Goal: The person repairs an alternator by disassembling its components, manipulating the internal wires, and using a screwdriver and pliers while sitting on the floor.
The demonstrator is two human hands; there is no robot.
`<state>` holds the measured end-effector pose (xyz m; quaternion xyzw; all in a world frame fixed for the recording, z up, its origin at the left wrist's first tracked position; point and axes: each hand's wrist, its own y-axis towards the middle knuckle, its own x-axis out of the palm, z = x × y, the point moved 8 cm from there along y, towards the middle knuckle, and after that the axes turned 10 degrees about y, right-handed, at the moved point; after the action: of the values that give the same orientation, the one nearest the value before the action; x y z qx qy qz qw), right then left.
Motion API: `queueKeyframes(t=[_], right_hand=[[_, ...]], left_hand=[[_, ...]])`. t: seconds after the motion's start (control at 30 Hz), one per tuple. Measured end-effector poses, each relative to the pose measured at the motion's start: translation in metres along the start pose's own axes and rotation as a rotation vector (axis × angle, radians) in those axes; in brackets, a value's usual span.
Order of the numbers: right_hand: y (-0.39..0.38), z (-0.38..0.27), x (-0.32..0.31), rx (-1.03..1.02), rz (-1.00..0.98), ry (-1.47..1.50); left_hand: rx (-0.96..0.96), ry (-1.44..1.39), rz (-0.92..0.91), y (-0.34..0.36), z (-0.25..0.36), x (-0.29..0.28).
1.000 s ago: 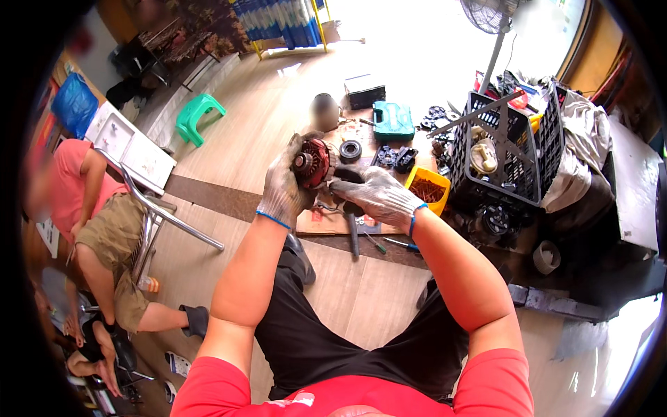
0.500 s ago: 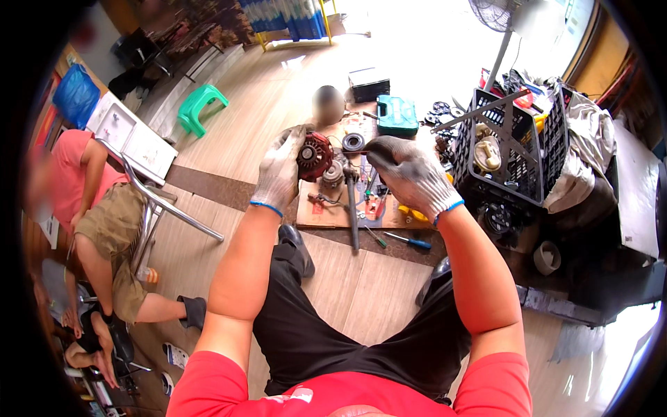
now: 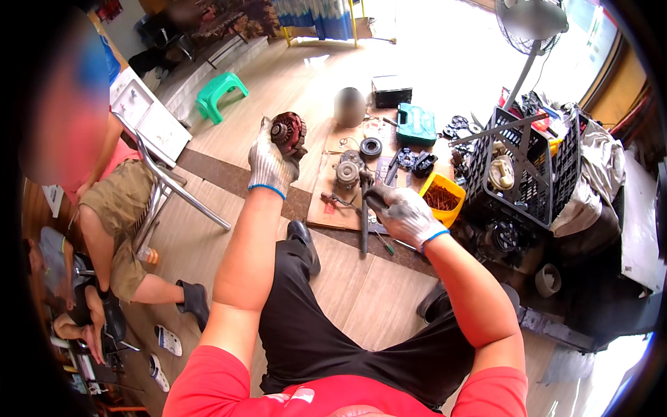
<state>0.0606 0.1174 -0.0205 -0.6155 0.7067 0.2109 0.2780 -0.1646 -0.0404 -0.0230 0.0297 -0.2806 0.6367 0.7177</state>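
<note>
My left hand (image 3: 273, 161), in a whitish knit glove with a blue cuff, is raised over the floor left of the work board. It grips a round dark-red rotor (image 3: 288, 134) with fins and a central shaft end. My right hand (image 3: 408, 217), in a matching glove with darkened fingers, is low over the board's front right, its fingers curled beside the hammer (image 3: 365, 222). Whether they touch its dark handle or hold something small cannot be told. A grey metal housing (image 3: 347, 172) lies left of the hammer, and a black ring (image 3: 371, 147) lies behind it.
A yellow container (image 3: 451, 198) of rusty screws and a teal case (image 3: 416, 125) stand at the right. Black crates (image 3: 504, 167) with parts stand farther right. A green-handled screwdriver (image 3: 384, 243) lies in front. At the left, a person sits by a metal chair (image 3: 167, 181); another is lower left.
My left hand has lifted the rotor up and away to the left. My right hand has dropped from beside the rotor toward the hammer, uncovering the yellow container.
</note>
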Motion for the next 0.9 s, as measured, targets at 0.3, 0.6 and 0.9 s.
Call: queueKeyframes(t=[0.3,0.6,0.9], right_hand=[[0.016,-0.019,-0.043,-0.393,0.165,0.212],[0.033,-0.023,-0.008,0.078,-0.074,0.925],[0.011,0.027,-0.03,0.032,0.037,0.178]], left_hand=[[0.071,0.076,-0.377,-0.045,-0.004,0.042],[0.13,0.177,-0.297,-0.039,-0.017,0.05],[0.087,-0.102,-0.252,0.07,0.011,-0.017]])
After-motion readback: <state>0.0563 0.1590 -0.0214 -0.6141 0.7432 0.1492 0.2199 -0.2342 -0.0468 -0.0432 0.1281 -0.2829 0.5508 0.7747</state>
